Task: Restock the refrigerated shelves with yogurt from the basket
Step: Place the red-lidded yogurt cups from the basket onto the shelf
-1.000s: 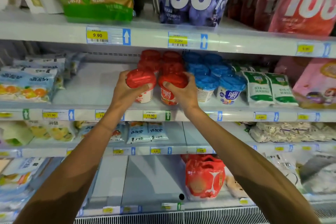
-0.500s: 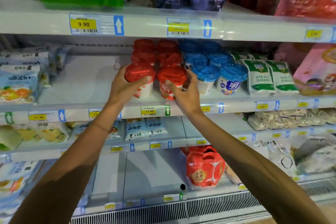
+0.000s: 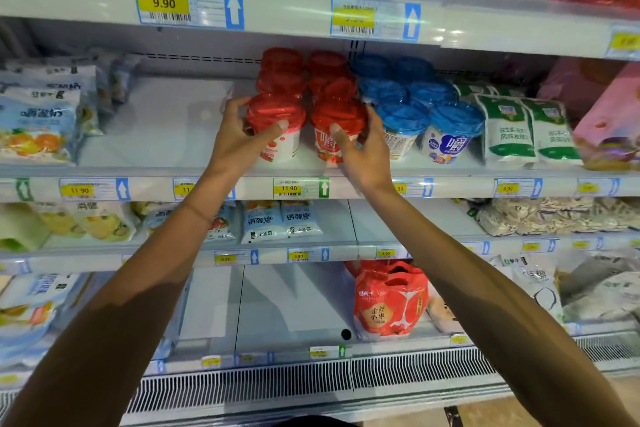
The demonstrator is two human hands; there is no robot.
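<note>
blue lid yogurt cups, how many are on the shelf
6 blue-lid cups, in two columns right of the red-lid cups: two at the front, two in the middle, two at the back. Others may be hidden behind.

Bare left hand (image 3: 239, 146), bare right hand (image 3: 363, 156), bare forearms (image 3: 485, 288).

glossy red foil lids (image 3: 275, 112), smooth white shelf (image 3: 156, 135)

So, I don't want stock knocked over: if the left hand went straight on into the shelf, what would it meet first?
Likely the second-row red cup, behind the front-left red cup that the left hand grips; the gap is unclear.
</note>
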